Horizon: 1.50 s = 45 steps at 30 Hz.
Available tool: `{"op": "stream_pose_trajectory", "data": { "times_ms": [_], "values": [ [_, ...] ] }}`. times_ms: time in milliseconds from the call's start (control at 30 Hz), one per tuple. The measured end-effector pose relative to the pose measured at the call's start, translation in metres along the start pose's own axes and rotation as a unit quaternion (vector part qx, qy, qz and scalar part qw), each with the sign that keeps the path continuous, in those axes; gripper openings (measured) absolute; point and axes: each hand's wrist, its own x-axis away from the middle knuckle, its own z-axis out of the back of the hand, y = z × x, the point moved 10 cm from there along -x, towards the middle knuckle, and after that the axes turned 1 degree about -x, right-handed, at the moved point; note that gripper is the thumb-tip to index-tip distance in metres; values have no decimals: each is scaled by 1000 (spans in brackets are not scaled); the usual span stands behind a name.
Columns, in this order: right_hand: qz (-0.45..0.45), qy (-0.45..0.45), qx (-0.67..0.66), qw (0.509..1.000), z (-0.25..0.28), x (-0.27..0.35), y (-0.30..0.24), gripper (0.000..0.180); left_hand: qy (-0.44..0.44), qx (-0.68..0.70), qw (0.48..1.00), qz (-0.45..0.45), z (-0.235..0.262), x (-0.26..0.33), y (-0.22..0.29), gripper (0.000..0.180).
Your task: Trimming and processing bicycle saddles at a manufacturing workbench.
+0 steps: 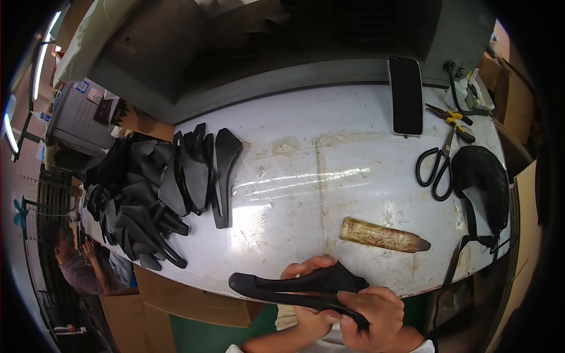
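Note:
Near the front edge of the table I hold a black bicycle saddle shell (pixel 265 287), long and narrow at the left, wider at the right, with a slot along its middle. My left hand (pixel 309 317) is closed round its middle from below, its fingertips showing on the far side. My right hand (pixel 376 312) grips the wide right end, thumb and fingers pressed on the near edge. Just beyond my hands lies a tape-wrapped handle tool (pixel 382 234) with a dark blunt tip. On the left of the table is a heap of similar black shells (pixel 141 182).
A phone (pixel 406 97), yellow-handled pliers (pixel 450 115), black-handled scissors (pixel 438 165) and a black curved item with a strap (pixel 485 182) lie at the right. A grey machine frame (pixel 294 76) stands at the back. Below the left edge is a cardboard box (pixel 194 300); another person (pixel 88 265) sits far left.

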Motion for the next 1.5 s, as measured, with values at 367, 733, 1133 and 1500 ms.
{"op": "stream_pose_trajectory", "data": {
  "times_ms": [367,733,1133,1500],
  "values": [
    [39,15,-42,998,4,9,7,28,-46,107,990,-74,-4,-12,11,68],
    [-8,-23,-353,935,-40,12,-18,42,-90,211,969,-89,56,-33,52,40],
    [-192,25,-437,878,4,31,53,41,-43,31,998,-31,88,16,17,40],
    [-229,-60,-279,931,-24,29,61,20,-278,-261,916,123,4,14,42,34]
  ]
}}
